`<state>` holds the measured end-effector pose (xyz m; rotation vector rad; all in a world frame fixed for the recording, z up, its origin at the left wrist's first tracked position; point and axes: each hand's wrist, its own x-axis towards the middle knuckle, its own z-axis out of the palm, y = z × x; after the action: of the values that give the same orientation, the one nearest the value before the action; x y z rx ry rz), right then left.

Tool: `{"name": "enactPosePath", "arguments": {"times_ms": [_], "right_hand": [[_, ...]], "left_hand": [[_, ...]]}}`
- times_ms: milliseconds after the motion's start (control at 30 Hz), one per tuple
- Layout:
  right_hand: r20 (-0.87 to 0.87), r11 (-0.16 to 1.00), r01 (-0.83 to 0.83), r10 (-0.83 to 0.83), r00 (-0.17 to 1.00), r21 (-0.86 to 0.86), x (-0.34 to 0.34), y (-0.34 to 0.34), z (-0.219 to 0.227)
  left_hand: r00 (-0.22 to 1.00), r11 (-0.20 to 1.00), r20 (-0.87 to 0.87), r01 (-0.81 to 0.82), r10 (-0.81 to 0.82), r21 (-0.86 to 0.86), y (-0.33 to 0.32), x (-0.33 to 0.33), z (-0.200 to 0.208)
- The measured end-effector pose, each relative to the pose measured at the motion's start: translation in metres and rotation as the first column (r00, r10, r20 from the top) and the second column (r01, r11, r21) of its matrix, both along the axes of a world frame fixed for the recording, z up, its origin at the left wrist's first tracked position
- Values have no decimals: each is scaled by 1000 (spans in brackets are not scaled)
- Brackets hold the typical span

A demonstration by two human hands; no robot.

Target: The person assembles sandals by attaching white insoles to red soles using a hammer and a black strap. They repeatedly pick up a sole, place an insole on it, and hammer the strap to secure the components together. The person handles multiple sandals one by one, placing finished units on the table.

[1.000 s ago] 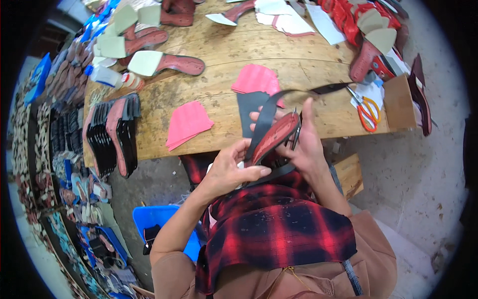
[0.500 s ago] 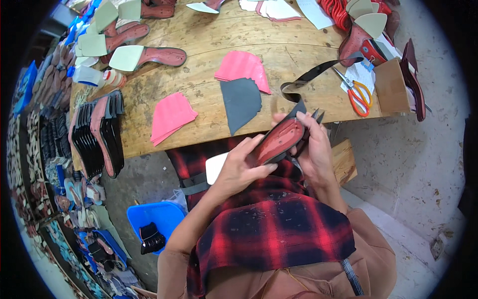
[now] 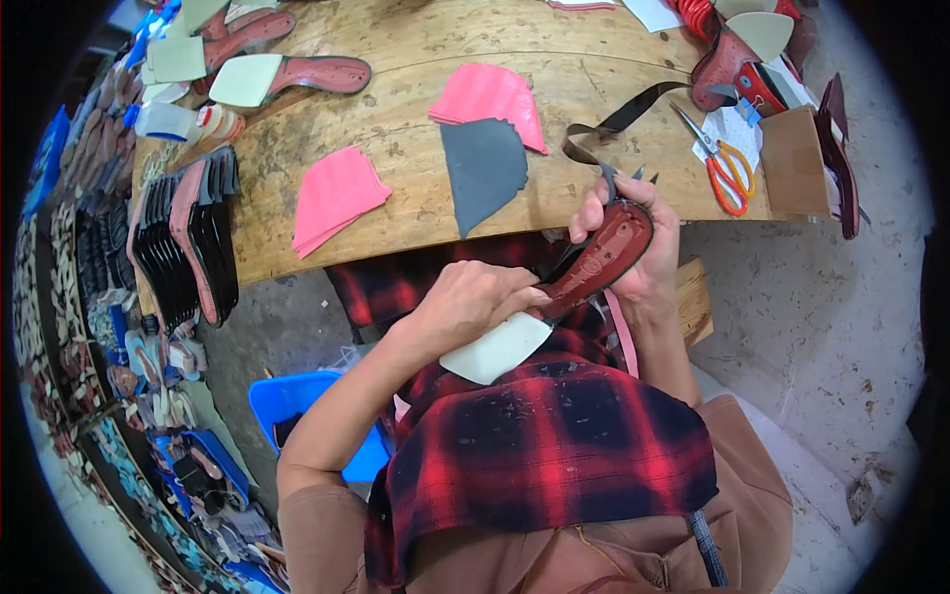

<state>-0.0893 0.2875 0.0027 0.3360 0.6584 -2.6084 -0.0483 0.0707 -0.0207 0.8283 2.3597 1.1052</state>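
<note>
Over my lap, both hands hold a dark-red shoe insole (image 3: 612, 249) with a dark rim. A whitish front piece (image 3: 500, 348) hangs below my left hand. My left hand (image 3: 475, 300) is closed on the narrow middle, its fingers bent over the edge. My right hand (image 3: 653, 233) grips the rounded heel end, with thumb and fingers at the rim. From there a black strip (image 3: 638, 107) curls up onto the table. A narrow pink strip (image 3: 621, 337) hangs beneath my right hand. Some fingertips are hidden behind the insole.
On the wooden table (image 3: 386, 94) lie pink sheets (image 3: 339, 201), a dark grey piece (image 3: 485, 173) and orange-handled scissors (image 3: 730, 176). Several insoles (image 3: 322, 75) lie far left; a stack of black-edged ones (image 3: 188, 238) stands at the left edge. A blue bin (image 3: 287, 396) is below.
The insole has turned, bringing its whitish front piece down toward my lap. My left hand has shifted from its side to its middle, palm down. The view has tilted slightly.
</note>
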Motion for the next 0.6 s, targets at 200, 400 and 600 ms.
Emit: {"name": "enactPosePath", "arguments": {"times_ms": [200,400,600], "right_hand": [[-288,998,-53,56,956,16,5,-3,27],[-292,965,8,71,954,262,5,-20,44],[-261,931,189,-107,959,312,-10,-66,47]], "left_hand": [[775,983,608,-174,172,-56,-27,0,12],[428,884,902,-401,-52,241,-47,18,6],[931,909,-11,-354,365,222,4,-32,72]]}}
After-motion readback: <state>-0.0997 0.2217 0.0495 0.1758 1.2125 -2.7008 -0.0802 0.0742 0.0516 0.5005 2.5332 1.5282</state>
